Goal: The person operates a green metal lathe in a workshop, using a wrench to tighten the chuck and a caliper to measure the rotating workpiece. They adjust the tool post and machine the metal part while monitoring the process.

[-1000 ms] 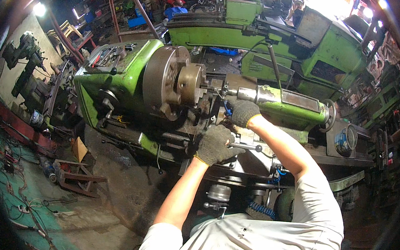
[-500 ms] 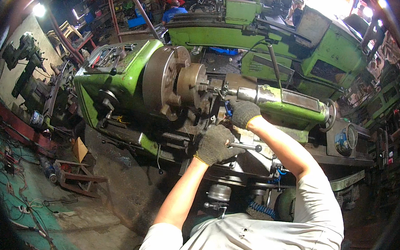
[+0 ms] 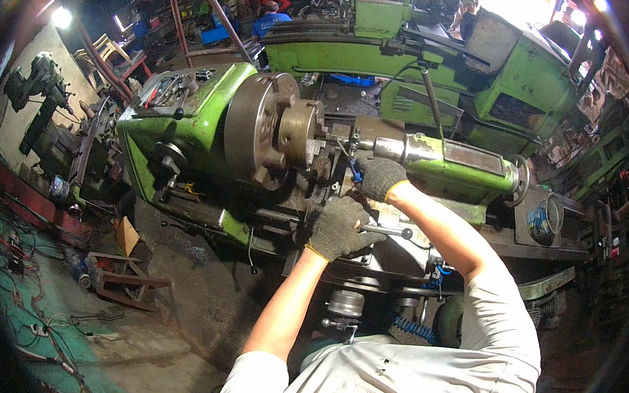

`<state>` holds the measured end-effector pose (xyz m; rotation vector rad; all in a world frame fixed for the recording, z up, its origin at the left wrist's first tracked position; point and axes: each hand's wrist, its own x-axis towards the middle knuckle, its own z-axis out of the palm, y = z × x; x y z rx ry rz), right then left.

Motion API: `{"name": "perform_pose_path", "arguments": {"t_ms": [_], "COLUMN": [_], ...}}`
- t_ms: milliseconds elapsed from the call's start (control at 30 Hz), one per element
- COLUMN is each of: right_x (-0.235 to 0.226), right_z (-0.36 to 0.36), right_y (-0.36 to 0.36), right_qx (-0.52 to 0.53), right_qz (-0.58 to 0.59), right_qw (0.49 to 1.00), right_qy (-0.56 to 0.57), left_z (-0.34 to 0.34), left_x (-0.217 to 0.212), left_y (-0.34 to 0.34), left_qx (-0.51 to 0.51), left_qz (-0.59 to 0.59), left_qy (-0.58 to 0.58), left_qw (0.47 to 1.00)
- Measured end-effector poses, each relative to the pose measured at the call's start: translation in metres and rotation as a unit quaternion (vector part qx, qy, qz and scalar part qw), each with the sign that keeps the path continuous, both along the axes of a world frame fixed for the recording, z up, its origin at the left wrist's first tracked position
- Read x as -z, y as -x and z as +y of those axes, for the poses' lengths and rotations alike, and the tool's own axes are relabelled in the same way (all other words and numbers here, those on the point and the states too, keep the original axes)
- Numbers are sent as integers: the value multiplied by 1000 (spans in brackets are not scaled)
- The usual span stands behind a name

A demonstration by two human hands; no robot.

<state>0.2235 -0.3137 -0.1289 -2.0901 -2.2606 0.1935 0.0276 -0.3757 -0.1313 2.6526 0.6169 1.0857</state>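
A green lathe lies before me, with a large round chuck and a smaller brass-toned chuck on its headstock side. Opposite them points the bright tailstock barrel. My left hand, in a dark knitted glove, is closed at the inner end of a ball-ended lever over the carriage. My gloved right hand is higher, just before the tailstock barrel. Its fingers close on a blue piece, mostly covered by the glove. A thin metal rod shows above this piece.
Small tools lie on the headstock top. A metal tin stands right of the tailstock handwheel. Behind is another green lathe. Cables and a rusty frame lie on the left floor. People are in the background.
The chuck has turned, and its jaws show in another position. The blue piece at my right hand has shifted slightly left. My left hand stays in the same place.
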Motion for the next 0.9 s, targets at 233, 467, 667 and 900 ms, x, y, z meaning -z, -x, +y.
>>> {"name": "perform_pose_path", "arguments": {"t_ms": [233,467,667,900], "right_x": [-3,-12,-12,-17], "right_z": [-2,-8,-6,-3], "right_y": [-6,2,6,10], "right_qx": [-24,3,-16,11], "right_qz": [18,16,17,8], "right_qw": [1000,1000,1000,1000], "right_qy": [-4,20,-7,28], "left_z": [0,2,0,0], "left_x": [3,6,3,6], "left_y": [0,1,1,1], "left_qx": [-3,-5,-5,-4], "left_qz": [8,12,-6,10], "left_qy": [5,-7,-4,-1], "left_qw": [1000,1000,1000,1000]}}
